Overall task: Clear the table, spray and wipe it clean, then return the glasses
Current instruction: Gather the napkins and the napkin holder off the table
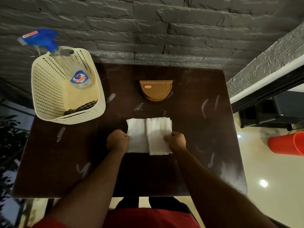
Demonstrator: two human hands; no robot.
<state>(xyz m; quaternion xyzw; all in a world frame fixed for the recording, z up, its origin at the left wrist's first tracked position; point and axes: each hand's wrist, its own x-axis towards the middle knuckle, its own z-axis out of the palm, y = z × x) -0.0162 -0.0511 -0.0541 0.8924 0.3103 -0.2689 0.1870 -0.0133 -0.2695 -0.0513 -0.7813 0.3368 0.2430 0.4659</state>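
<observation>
A stack of white paper napkins point(148, 135) lies on the dark brown table point(197, 145), split into two overlapping piles. My left hand point(117, 140) pinches the left edge of the napkins. My right hand point(176, 141) grips the right pile at its right edge. Behind the napkins stands a brown woven-pattern napkin holder point(156, 90), nothing visible in it. At the table's far left corner a cream perforated basket point(49, 92) holds a clear spray bottle point(77, 74) with a blue trigger head. No glasses are in view.
A dark checked cloth point(80, 108) lies in the basket's bottom. White streaks mark the tabletop. A grey stone wall runs along the far edge. To the right are a red bucket point(287, 143) on the pale floor and a black cabinet point(271, 111).
</observation>
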